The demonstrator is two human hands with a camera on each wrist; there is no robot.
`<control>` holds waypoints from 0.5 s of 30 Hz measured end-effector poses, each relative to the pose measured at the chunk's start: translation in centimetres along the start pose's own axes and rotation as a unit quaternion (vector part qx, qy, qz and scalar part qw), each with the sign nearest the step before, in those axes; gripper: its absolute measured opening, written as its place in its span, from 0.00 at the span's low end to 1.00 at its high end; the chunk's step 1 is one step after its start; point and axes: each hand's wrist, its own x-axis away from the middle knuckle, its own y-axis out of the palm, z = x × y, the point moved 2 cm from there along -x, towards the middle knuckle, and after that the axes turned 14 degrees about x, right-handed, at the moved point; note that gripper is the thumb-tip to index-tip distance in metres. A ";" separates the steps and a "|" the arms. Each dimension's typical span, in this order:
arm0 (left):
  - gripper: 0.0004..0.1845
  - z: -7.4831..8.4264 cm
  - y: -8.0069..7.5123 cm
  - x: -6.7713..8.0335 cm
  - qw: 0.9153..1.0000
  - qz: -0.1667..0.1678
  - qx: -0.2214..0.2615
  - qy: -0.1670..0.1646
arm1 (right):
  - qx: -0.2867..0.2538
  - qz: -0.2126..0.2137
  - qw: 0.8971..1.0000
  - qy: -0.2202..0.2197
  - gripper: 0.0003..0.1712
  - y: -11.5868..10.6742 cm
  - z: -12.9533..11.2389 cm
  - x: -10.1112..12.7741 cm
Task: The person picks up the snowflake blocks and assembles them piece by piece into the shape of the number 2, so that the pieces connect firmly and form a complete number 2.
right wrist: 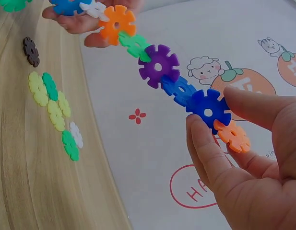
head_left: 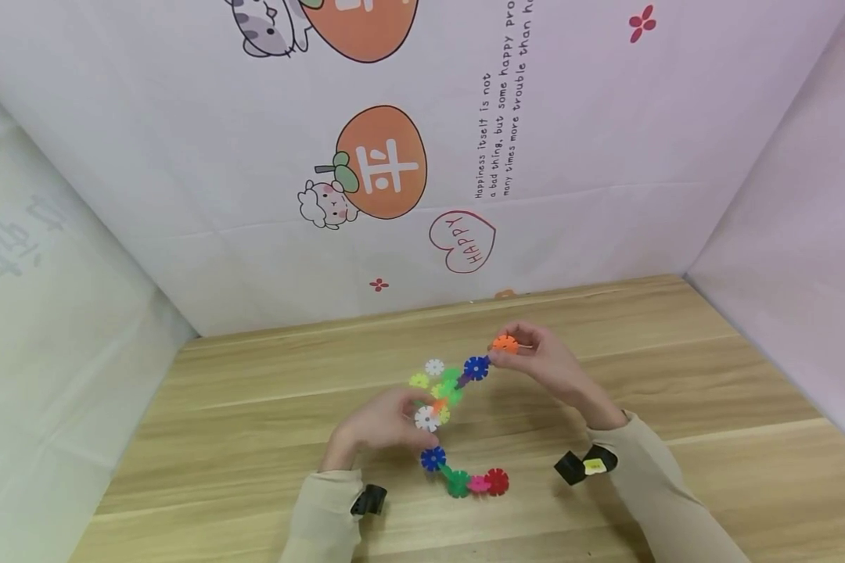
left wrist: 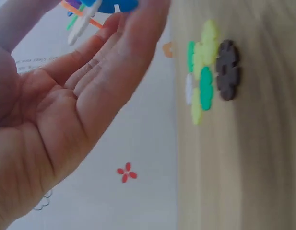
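Observation:
A chain of notched plastic snowflake discs (right wrist: 159, 67) hangs raised off the table between my two hands. My left hand (head_left: 386, 422) holds it near a white disc (head_left: 426, 419); the fingertips are partly hidden behind discs. My right hand (head_left: 545, 366) pinches the far end, thumb and fingers at a dark blue disc (right wrist: 208, 112) and the orange end disc (right wrist: 233, 136). Between the hands run blue, purple, green and orange discs. Past my left hand the chain curves toward me through a blue disc (head_left: 433, 459), a green disc (head_left: 458, 484) and a pink disc to a red disc (head_left: 496, 482).
Loose discs lie on the wooden table (head_left: 267, 383) beyond the chain: several yellow discs (right wrist: 55, 115), green discs (right wrist: 70, 145), a white disc (right wrist: 76, 134) and a dark brown disc (left wrist: 228, 70). A printed white cloth (head_left: 577, 234) stands behind the table, with more cloth at both sides.

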 end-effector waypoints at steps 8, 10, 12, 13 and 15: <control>0.23 0.9 -1.5 1.2 0.997 0.053 0.030 0.046 | -0.023 0.011 1.000 0.014 0.20 -0.2 0.0 0.0; 0.21 1.0 -1.9 1.6 0.995 0.078 0.032 0.056 | -0.020 0.009 1.000 0.011 0.20 -0.3 0.0 0.0; 0.21 1.1 -2.3 1.9 0.992 0.103 0.034 0.064 | -0.018 0.003 1.000 0.007 0.19 -0.3 0.1 0.0; 0.21 1.2 -2.5 2.0 0.990 0.115 0.035 0.069 | -0.016 -0.003 1.000 0.003 0.18 -0.4 0.1 0.0; 0.20 1.5 -2.7 2.3 0.987 0.133 0.041 0.079 | -0.014 -0.020 1.000 -0.007 0.18 -0.4 0.2 0.0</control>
